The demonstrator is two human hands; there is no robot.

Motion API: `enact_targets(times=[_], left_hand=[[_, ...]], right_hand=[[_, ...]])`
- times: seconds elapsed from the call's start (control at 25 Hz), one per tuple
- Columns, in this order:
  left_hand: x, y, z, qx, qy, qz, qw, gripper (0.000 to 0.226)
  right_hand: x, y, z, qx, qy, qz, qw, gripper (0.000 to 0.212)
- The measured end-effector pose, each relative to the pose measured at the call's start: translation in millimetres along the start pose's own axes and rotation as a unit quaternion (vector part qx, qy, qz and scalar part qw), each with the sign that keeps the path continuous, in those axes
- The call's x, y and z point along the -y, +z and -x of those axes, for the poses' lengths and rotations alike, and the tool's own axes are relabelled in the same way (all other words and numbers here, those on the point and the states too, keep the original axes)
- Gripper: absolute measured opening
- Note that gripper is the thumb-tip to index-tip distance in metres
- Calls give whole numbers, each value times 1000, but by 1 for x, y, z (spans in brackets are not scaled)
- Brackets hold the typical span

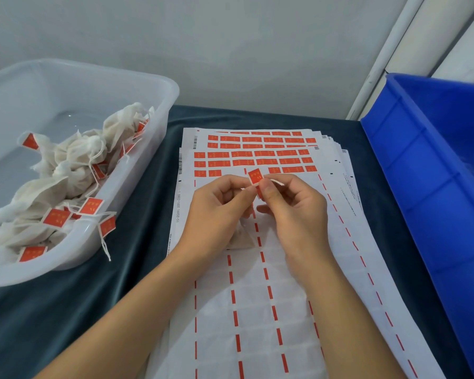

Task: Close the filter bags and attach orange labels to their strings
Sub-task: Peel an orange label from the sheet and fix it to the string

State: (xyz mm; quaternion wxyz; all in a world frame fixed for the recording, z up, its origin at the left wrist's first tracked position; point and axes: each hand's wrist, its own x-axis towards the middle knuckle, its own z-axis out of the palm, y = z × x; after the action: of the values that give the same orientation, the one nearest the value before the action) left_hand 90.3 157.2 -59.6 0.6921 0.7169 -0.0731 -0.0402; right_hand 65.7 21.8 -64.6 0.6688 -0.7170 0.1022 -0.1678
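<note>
- a dark blue-green cloth (137,187) covers the table against a pale wall, with a stack of label sheets (257,296) lying in the middle of it.
- the left hand (216,212) and right hand (296,212) are close together above the sheets, fingertips meeting; both pinch an orange label (255,177) with a white string (277,182) running through the pinch and poking out to the right.
- the filter bag (240,237) this string seems to belong to sits under the hands, mostly hidden, so i cannot tell whether its neck is drawn closed.
- finished bags with labels are piled in the clear tub (159,86) on the left; a blue crate (422,165) stands on the right, its contents out of view.
- the step looks like folding the label over the string. to do it well, lay the string along the fold line, bring the two halves edge to edge, then press from the fold outward so no sticky margin shows.
- a crooked fold would probably leave adhesive exposed and catch on other bags in the tub.
- keep the string taut between the hands while pressing, so it does not slip out of the fold.
</note>
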Motion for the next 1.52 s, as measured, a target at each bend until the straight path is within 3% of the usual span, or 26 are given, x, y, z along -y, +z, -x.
enact_targets(times=[0.24,0.56,0.8,1.04,1.36,1.52], left_hand=[[-1,0,-2,-7,-11,-50,999,8],[-1,1,0,-6,-2,-39,999,10],[0,2,1,-46,14,-42,998,10],[-2,2,2,-45,28,-48,997,12],[-2,3,4,-54,22,-41,997,10],[0,3,6,-101,63,-77,990,16]], right_hand=[[-3,-3,-3,-19,-1,21,1000,5],[-3,-4,-3,-14,-3,38,999,5],[-1,-3,-1,6,-11,28,1000,5],[-1,-2,-1,19,-10,30,999,19],[2,-4,0,27,4,32,999,7],[3,-4,1,24,5,25,999,6]])
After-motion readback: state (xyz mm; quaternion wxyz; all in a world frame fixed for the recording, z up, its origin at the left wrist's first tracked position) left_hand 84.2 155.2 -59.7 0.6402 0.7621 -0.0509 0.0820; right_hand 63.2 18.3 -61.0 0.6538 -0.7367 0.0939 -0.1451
